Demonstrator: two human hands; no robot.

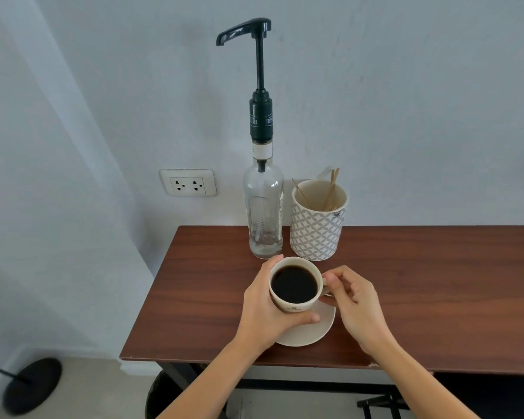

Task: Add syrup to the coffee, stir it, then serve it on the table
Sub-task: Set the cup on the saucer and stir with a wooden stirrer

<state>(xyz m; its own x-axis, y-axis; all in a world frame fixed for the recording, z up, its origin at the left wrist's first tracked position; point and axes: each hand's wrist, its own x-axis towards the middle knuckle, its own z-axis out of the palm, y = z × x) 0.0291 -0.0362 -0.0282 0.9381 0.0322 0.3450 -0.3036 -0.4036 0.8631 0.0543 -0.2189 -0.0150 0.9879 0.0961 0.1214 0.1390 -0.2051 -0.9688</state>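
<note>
- Left hand: wrapped around the side of the cup, thumb across its front.
- Right hand: fingers curled, pinching the cup's handle.
- Cup: full of black coffee, over a saucer near the front edge of the wooden table; contact with saucer not discernible.
- Syrup bottle: upright just behind the cup, pump spout pointing left.
- Patterned mug: beside the bottle, holding wooden stirrers.

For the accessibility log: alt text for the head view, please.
Two hands hold a cup of black coffee over its saucer on a wooden table: the left hand wraps the cup, the right hand pinches its handle. Behind stand a syrup pump bottle and a patterned mug of wooden stirrers.
</note>
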